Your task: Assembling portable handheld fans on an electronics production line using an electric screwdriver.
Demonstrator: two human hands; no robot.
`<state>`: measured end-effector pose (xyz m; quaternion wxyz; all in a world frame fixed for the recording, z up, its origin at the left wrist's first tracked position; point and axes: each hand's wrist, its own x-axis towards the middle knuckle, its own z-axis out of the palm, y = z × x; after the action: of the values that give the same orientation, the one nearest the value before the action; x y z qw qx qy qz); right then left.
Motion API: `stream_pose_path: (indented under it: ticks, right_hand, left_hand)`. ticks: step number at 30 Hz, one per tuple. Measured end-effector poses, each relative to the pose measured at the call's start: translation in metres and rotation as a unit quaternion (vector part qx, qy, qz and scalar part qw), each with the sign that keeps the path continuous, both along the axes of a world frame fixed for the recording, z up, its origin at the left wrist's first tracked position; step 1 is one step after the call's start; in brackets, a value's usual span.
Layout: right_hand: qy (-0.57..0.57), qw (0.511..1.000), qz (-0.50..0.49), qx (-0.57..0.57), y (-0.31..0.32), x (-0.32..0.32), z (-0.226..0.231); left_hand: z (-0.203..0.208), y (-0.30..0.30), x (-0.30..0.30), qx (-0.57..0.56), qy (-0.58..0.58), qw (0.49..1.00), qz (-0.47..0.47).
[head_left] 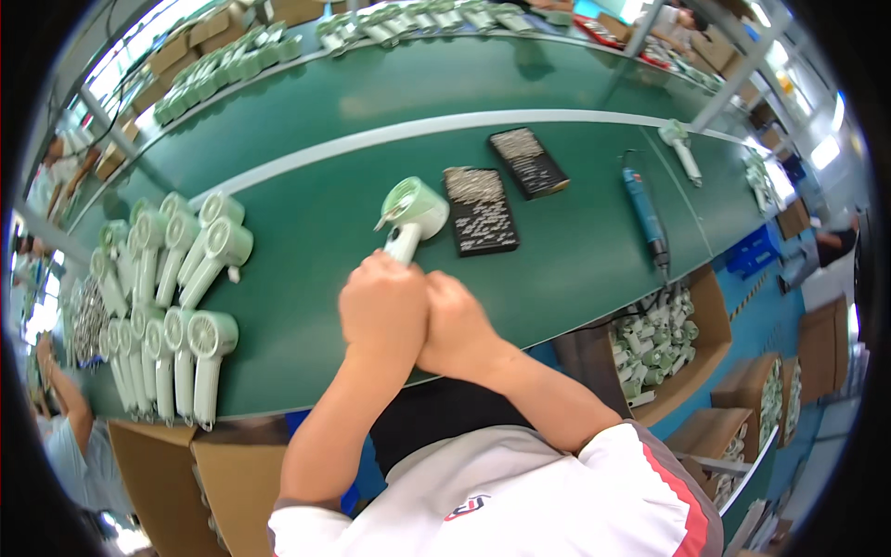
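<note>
Both my hands are together over the green bench, closed around the white handle of a handheld fan. Its round pale-green head (417, 206) tilts up beyond my fingers, and a small piece sticks out at its left side. My left hand (382, 302) wraps the handle just under the head. Pressed against it from the right is my right hand (455, 320), its fingers bent; the lower handle is hidden between the two. Just right of the fan head lie a black tray of small metal parts (482, 212) and a second black tray (529, 162).
Many similar fans (172, 260) stand in rows at the left. A blue electric screwdriver (642, 213) lies at the right, and a single fan (682, 153) beyond it. A cardboard box of fan parts (710, 325) sits below the right edge. Other people work around the far benches.
</note>
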<state>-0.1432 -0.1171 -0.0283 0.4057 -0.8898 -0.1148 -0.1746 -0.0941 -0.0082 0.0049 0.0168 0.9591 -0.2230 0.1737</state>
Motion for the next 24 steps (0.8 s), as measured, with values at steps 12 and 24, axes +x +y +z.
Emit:
stream_pose_path:
  ticks: [12, 24]
  right_hand:
    - [0.182, 0.974, 0.014, 0.131, -0.015, 0.019, 0.033]
    - [0.189, 0.964, -0.134, -0.13, -0.029, 0.015, 0.045]
  left_hand:
    - [0.0, 0.012, -0.039, -0.147, 0.029, 0.989, 0.003]
    - [-0.007, 0.017, -0.06, -0.485, 0.302, 0.809, -0.139]
